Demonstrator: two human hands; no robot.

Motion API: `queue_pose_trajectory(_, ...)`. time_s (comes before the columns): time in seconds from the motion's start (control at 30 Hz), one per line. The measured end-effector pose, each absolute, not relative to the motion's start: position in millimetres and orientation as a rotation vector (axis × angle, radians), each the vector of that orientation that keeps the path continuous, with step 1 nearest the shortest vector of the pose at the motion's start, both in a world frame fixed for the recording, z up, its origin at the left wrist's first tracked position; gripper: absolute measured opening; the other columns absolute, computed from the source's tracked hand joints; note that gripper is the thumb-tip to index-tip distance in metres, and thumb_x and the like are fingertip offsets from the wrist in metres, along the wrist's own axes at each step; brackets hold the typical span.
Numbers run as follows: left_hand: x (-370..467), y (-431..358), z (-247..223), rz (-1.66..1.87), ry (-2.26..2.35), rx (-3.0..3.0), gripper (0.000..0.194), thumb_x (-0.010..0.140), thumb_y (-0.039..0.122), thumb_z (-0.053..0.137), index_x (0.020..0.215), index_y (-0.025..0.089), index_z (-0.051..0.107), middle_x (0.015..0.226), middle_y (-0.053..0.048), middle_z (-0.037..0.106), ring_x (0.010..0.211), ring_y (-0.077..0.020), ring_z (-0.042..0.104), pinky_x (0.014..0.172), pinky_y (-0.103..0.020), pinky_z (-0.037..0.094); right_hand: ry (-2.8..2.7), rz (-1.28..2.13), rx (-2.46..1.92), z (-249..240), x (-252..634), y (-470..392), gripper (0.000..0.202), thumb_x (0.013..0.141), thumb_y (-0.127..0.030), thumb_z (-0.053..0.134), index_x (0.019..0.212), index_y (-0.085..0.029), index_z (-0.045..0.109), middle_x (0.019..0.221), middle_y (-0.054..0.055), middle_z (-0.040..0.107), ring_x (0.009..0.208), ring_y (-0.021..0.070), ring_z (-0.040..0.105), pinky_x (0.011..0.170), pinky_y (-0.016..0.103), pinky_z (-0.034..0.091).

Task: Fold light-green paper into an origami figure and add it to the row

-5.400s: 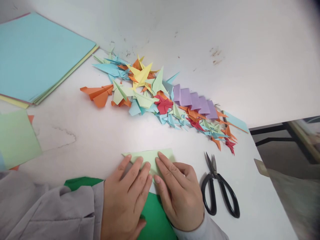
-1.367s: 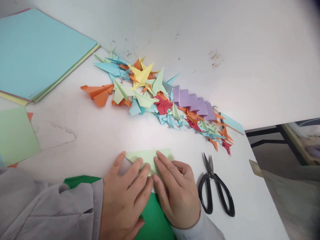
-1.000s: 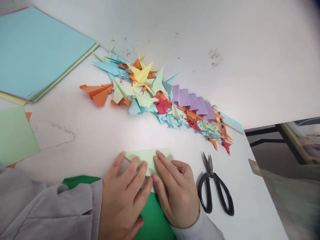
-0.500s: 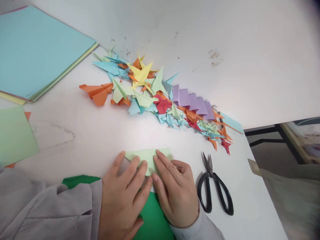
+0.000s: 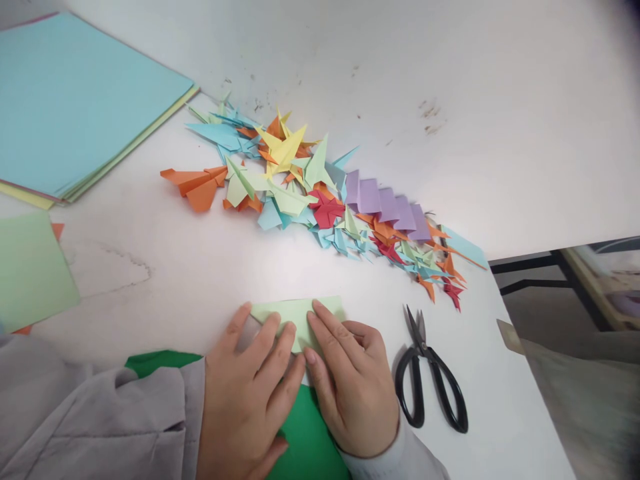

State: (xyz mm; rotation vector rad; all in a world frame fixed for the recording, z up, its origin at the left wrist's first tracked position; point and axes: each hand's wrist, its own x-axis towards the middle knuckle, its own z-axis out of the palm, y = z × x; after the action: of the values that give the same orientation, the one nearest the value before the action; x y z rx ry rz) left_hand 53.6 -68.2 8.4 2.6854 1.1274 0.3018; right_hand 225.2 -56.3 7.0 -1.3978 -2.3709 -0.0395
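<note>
A folded piece of light green paper (image 5: 300, 325) lies flat on the table under both hands. My left hand (image 5: 253, 393) has its fingers spread, with fingertips resting on the paper's left part. My right hand (image 5: 350, 380) holds the right part: two fingers lie across the top, the thumb sits at the lower edge, and the others curl by the right corner. The fingers cover some of the paper's edges. Below the hands shows a green surface (image 5: 313, 437). Black-handled scissors (image 5: 423, 347) lie to the right of my right hand, blades slightly apart.
Behind the hands stretches a pile of folded paper shapes (image 5: 326, 210) in several colours, with a purple pleated strip (image 5: 387, 203). A stack of large coloured sheets (image 5: 85, 100) lies at the upper left, and light green paper (image 5: 35, 270) at the left. The table edge (image 5: 530, 373) runs along the right.
</note>
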Motion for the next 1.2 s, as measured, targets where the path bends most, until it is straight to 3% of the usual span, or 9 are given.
queue_pose_trajectory(0.57, 54.3, -68.3, 8.2, 0.27, 1.144, 2.656, 0.06, 0.069, 0.052, 0.054, 0.12, 0.019, 0.049, 0.13, -0.011, 0.044, 0.121, -0.0353, 0.03, 0.099, -0.062, 0.005, -2.392, -0.041, -1.401, 5.3, 226.4, -56.7, 0.037, 0.079, -0.017, 0.05, 0.116, -0.012, 0.052, 0.118, 0.014, 0.056, 0.082, 0.0225, 0.048, 0.07, 0.041, 0.044)
queue_pose_trajectory(0.9, 50.5, -65.2, 17.1, 0.257, 1.146, 2.669, 0.063, 0.07, 0.052, 0.052, 0.123, 0.018, 0.044, 0.132, -0.015, 0.039, 0.119, -0.036, 0.03, 0.096, -0.061, 0.015, -2.391, -0.044, -1.403, 5.5, 226.5, -56.0, 0.035, 0.082, -0.018, 0.046, 0.115, -0.013, 0.054, 0.118, 0.014, 0.056, 0.084, 0.0226, 0.05, 0.069, 0.041, 0.045)
queue_pose_trajectory(1.03, 47.6, -66.1, 13.6, 0.34, 1.164, 2.691, 0.067, 0.071, 0.053, 0.048, 0.125, 0.013, 0.042, 0.133, -0.016, 0.036, 0.12, -0.0384, 0.026, 0.098, -0.059, 0.015, -2.414, -0.06, -1.416, 9.2, 224.5, -55.1, 0.031, 0.083, -0.018, 0.043, 0.109, -0.01, 0.058, 0.114, 0.014, 0.058, 0.084, 0.0225, 0.049, 0.071, 0.04, 0.045)
queue_pose_trajectory(1.2, 45.1, -62.9, 9.9, 0.36, 1.258, 2.732, 0.076, 0.071, 0.053, 0.047, 0.126, 0.002, 0.038, 0.12, -0.022, 0.044, 0.112, -0.0385, 0.035, 0.094, -0.054, 0.026, -2.41, -0.09, -1.458, 9.8, 221.1, -55.0, 0.032, 0.084, -0.02, 0.04, 0.108, -0.009, 0.058, 0.115, 0.014, 0.058, 0.087, 0.0227, 0.051, 0.071, 0.04, 0.045)
